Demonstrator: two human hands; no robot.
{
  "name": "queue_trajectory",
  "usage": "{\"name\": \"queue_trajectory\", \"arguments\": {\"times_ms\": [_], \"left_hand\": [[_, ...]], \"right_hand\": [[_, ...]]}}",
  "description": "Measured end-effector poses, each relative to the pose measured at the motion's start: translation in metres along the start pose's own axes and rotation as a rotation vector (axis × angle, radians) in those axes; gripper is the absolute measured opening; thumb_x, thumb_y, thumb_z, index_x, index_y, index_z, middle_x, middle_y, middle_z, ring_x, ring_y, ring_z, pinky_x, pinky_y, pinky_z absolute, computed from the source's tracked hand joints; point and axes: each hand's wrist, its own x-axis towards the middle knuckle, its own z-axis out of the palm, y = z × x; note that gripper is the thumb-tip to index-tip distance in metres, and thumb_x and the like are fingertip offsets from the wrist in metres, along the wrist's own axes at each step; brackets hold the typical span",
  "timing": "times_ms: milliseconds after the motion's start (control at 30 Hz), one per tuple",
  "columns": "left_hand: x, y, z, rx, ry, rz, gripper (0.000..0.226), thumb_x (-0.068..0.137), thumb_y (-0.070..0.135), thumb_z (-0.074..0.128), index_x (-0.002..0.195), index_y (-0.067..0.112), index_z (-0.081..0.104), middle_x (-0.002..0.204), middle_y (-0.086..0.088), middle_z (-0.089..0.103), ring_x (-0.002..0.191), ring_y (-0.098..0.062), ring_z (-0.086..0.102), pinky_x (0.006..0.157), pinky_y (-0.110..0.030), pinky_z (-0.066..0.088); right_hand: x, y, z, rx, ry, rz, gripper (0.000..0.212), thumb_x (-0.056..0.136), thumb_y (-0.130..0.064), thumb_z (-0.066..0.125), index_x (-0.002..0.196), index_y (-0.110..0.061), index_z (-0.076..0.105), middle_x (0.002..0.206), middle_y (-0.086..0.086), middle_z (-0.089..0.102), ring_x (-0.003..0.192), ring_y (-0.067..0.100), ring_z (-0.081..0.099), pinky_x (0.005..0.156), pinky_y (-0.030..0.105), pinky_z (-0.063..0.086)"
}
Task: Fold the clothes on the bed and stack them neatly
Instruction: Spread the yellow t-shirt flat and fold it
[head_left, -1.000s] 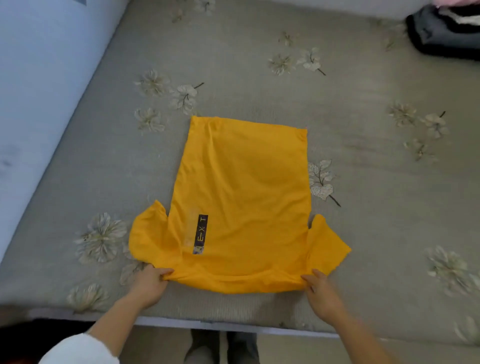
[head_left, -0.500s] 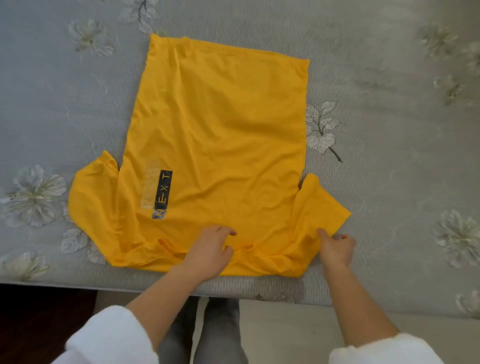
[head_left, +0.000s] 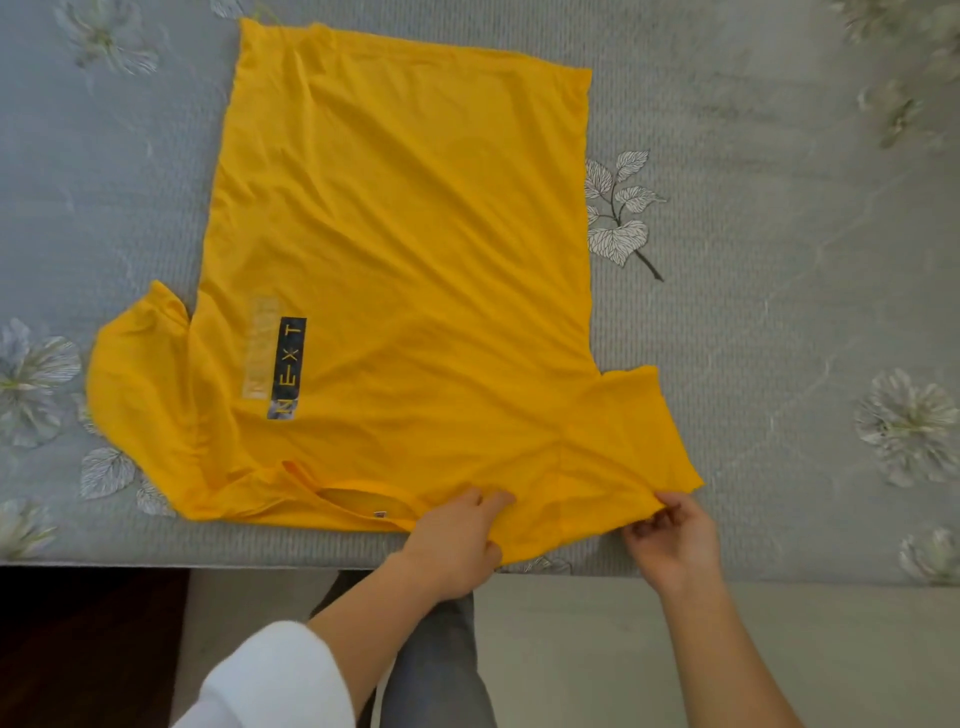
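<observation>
The left hand (head_left: 457, 540), low in the frame just right of centre, is pressing down on the yellow T-shirt (head_left: 405, 249) at its near edge, beside the collar (head_left: 358, 501). Its fingers are lying flat over the cloth while the thumb is tucking under the hem that is hanging over the bed's edge, so it is lightly clasping the fabric. This looks like an anchor: by pinning the shoulder line, it is keeping the body of the shirt from sliding while the other side is being worked.

The right hand (head_left: 675, 540), at lower right, is pinching the bottom corner of the right-hand sleeve (head_left: 628, 431) between thumb and curled fingers, closed on the cloth. The sleeve is pulling into a small ridge toward that pinch, which suggests the hand is lifting or tugging it, probably to turn the sleeve in over the body for the first side fold.

The shirt is lying spread across the middle of the frame on the grey flowered bed cover (head_left: 779, 260), collar toward the person, bottom hem at the upper edge of the frame. A dark label (head_left: 287, 368) with pale letters is showing at centre left, near the other sleeve (head_left: 140, 389), which is lying flat and unfolded at the left. Having the collar at the near edge is putting both sleeves within easy reach.

No folded pile is showing here, so the task seems to be at an early stage for this shirt.
</observation>
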Motion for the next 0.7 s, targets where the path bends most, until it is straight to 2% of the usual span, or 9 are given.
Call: {"name": "queue_trajectory", "arguments": {"times_ms": [33,133,233,300,433,500,600,667,700], "left_hand": [[0.001,0.002,0.002,0.008,-0.010,0.021,0.061,0.094,0.029,0.046,0.149,0.033,0.019,0.130,-0.006,0.044,0.111,-0.027,0.050,0.085,-0.036,0.047],[0.005,0.008,0.009,0.044,-0.155,0.047,0.064,0.097,0.033,0.043,0.150,0.037,0.007,0.128,-0.011,0.040,0.112,-0.032,0.048,0.088,-0.040,0.044],[0.008,0.012,0.013,0.065,-0.224,0.048,0.061,0.098,0.029,0.042,0.150,0.037,0.011,0.132,-0.014,0.038,0.115,-0.037,0.047,0.091,-0.044,0.044],[0.006,0.011,0.015,0.060,-0.271,0.064,0.058,0.097,0.024,0.042,0.149,0.033,0.018,0.134,-0.016,0.041,0.118,-0.039,0.046,0.091,-0.043,0.043],[-0.007,-0.001,0.013,-0.090,-0.285,0.092,0.050,0.094,0.017,0.044,0.143,0.024,0.039,0.129,-0.015,0.056,0.115,-0.033,0.051,0.086,-0.034,0.041],[-0.017,-0.011,0.003,-0.275,-0.122,0.045,0.038,0.094,0.015,0.046,0.130,0.019,0.056,0.122,-0.009,0.062,0.110,-0.026,0.056,0.085,-0.028,0.040],[-0.031,-0.045,-0.017,-0.293,0.405,-0.139,0.022,0.090,0.018,0.052,0.108,0.020,0.065,0.110,0.000,0.058,0.105,-0.018,0.053,0.079,-0.025,0.038],[-0.041,-0.079,-0.029,-0.163,0.649,-0.341,0.033,0.086,0.018,0.056,0.119,0.021,0.057,0.122,-0.002,0.049,0.118,-0.022,0.043,0.091,-0.034,0.038],[-0.047,-0.096,-0.034,-0.104,0.650,-0.442,0.045,0.084,0.021,0.057,0.128,0.022,0.049,0.131,-0.004,0.042,0.125,-0.024,0.036,0.098,-0.040,0.033]], "right_hand": [[-0.004,-0.002,0.007,0.023,-0.026,-0.003,0.060,0.026,-0.014,0.084,0.077,-0.017,0.052,0.065,0.003,0.056,0.060,0.017,0.049,0.063,0.029,0.042],[-0.017,-0.001,0.032,-0.120,-0.092,-0.216,0.016,0.079,-0.004,0.057,0.081,-0.020,0.054,0.075,0.001,0.052,0.064,0.014,0.047,0.059,0.027,0.039],[-0.045,0.009,0.060,-0.621,-0.370,-0.451,0.026,0.088,0.004,0.052,0.090,-0.019,0.064,0.070,-0.002,0.059,0.062,0.010,0.053,0.057,0.024,0.045],[-0.050,0.021,0.071,-0.990,-0.576,-0.411,0.029,0.089,-0.004,0.059,0.111,-0.023,0.065,0.069,-0.001,0.057,0.065,0.009,0.054,0.060,0.021,0.046],[-0.031,0.044,0.083,-1.387,-0.437,-0.485,0.042,0.091,-0.011,0.054,0.130,-0.026,0.057,0.067,-0.002,0.049,0.064,0.013,0.049,0.059,0.031,0.045],[-0.024,0.055,0.089,-1.551,-0.389,-0.588,0.042,0.094,-0.013,0.049,0.133,-0.025,0.053,0.068,-0.004,0.048,0.059,0.010,0.047,0.051,0.023,0.036],[-0.031,0.073,0.103,-1.660,-0.395,-0.752,0.033,0.094,-0.017,0.050,0.126,-0.022,0.056,0.074,-0.008,0.050,0.066,0.010,0.048,0.054,0.021,0.030],[-0.041,0.092,0.116,-1.727,-0.483,-0.797,0.024,0.091,-0.017,0.053,0.115,-0.018,0.060,0.078,-0.005,0.053,0.071,0.013,0.050,0.055,0.023,0.031],[-0.045,0.104,0.122,-1.773,-0.552,-0.778,0.022,0.091,-0.017,0.053,0.112,-0.016,0.061,0.082,-0.003,0.056,0.075,0.016,0.053,0.059,0.025,0.033]]}}
